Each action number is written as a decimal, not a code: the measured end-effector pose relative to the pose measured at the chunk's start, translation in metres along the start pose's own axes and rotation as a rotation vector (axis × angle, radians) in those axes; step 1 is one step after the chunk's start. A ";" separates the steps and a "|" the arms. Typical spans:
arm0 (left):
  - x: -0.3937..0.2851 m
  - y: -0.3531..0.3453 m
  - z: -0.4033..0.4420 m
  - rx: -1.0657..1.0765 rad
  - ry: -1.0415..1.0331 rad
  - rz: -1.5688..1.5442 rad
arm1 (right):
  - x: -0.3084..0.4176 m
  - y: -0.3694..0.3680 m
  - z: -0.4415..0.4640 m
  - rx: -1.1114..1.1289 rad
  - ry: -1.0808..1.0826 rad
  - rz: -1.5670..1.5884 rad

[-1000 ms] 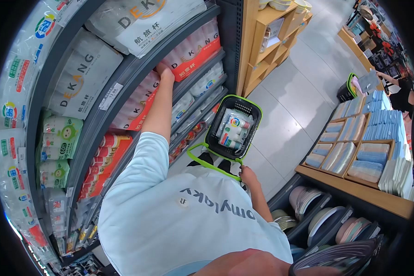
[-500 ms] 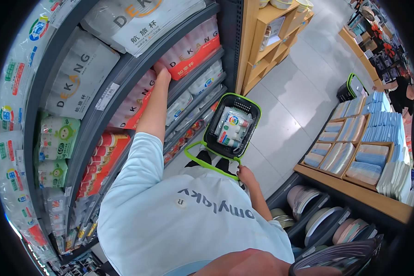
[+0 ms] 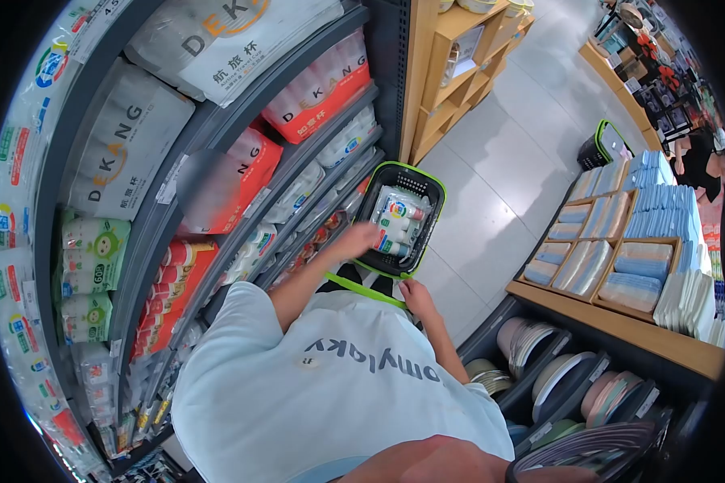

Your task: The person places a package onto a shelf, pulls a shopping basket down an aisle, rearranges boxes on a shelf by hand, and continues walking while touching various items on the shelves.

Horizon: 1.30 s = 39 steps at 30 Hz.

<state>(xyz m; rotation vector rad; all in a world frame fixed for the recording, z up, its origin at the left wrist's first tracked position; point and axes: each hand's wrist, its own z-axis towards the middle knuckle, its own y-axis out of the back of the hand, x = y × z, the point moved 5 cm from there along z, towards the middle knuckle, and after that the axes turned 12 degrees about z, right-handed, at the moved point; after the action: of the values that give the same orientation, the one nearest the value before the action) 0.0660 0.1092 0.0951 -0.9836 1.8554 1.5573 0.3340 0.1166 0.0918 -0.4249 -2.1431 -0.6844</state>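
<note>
My left hand (image 3: 362,240) is over the near left rim of the black basket (image 3: 436,183), beside the clear-wrapped white packs (image 3: 401,219) inside it. Its fingers are too small and soft to read, and whether they touch a pack is unclear. My right hand (image 3: 416,296) is closed on the green handle (image 3: 366,290) at the near side of the basket. On the left shelves, red-and-clear DEKANG packs (image 3: 318,84) stand above smaller white packs (image 3: 298,193).
Large DEKANG bags (image 3: 125,141) and green packs (image 3: 93,253) fill the left shelves. A grey blur covers part of a red pack. Folded towels (image 3: 636,266) and bowls (image 3: 524,342) are at right. A second basket (image 3: 604,145) and a person in black (image 3: 701,165) are beyond.
My left hand has left the gap between the red packs on the shelf and come down right to the basket. My right hand stays at the handle, which has tipped lower towards me.
</note>
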 end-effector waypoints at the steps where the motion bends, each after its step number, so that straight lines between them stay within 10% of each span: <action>1: 0.003 -0.034 -0.028 0.203 0.025 0.012 | 0.039 0.011 -0.005 -0.048 0.032 0.115; 3: -0.002 -0.064 -0.074 0.445 0.144 0.258 | 0.147 0.047 -0.030 -0.177 0.299 0.429; 8: 0.013 -0.085 -0.120 0.569 0.287 0.323 | 0.352 0.137 -0.219 -0.487 2.129 0.680; 10: 0.023 -0.087 -0.117 0.561 0.280 0.334 | 0.385 0.135 -0.258 -0.407 2.333 0.697; 17: 0.032 -0.079 -0.131 0.507 0.172 0.317 | 0.449 0.080 -0.317 0.025 2.582 0.710; 21: 0.042 -0.056 -0.169 0.574 0.181 0.281 | 0.447 0.035 -0.347 -0.591 2.628 0.718; 23: 0.051 -0.047 -0.190 0.629 0.174 0.309 | 0.466 0.011 -0.348 0.814 2.407 1.027; 24: 0.064 -0.049 -0.203 0.643 0.150 0.318 | 0.470 -0.003 -0.351 0.795 2.407 1.022; 26: 0.090 -0.053 -0.226 0.664 0.122 0.330 | 0.474 -0.031 -0.359 -0.012 2.560 0.719; 32: 0.137 -0.076 -0.294 0.712 -0.092 0.449 | 0.476 -0.112 -0.392 -0.568 2.377 0.305; 36: 0.143 -0.064 -0.332 0.699 -0.075 0.514 | 0.465 -0.162 -0.427 -0.868 2.340 0.278; 39: 0.156 -0.052 -0.356 0.690 -0.076 0.588 | 0.488 -0.196 -0.434 -0.459 2.390 0.312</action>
<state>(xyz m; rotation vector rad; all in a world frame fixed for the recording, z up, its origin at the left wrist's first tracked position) 0.0352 -0.2734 0.0155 -0.0661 2.4953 1.0402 0.2058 -0.2698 0.6383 0.0368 0.3279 -0.7129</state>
